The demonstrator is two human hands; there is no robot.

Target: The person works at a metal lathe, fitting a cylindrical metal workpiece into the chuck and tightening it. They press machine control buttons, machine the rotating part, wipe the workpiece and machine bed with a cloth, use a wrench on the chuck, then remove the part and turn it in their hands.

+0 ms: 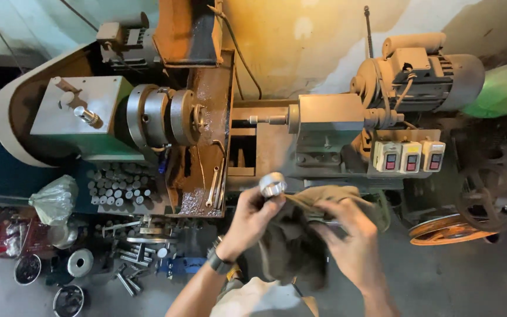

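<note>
My left hand [250, 218] grips a short shiny metal cylinder [273, 184], holding it up in front of the lathe. A dark olive rag [291, 238] hangs between both hands. My right hand [350, 238] is closed on the rag's right side, just beside the cylinder. A dark watch sits on my left wrist. The lathe chuck [165, 117] lies up and to the left of the hands, and the tailstock block [324, 126] stands directly above them.
A tray of several grey steel rods [118, 185] sits left of the hands. An electric motor [435, 73] and a switch box [409, 155] with three red buttons are at the right. An orange pulley wheel [444, 230], metal bowls [68, 299] and loose rods lie on the floor.
</note>
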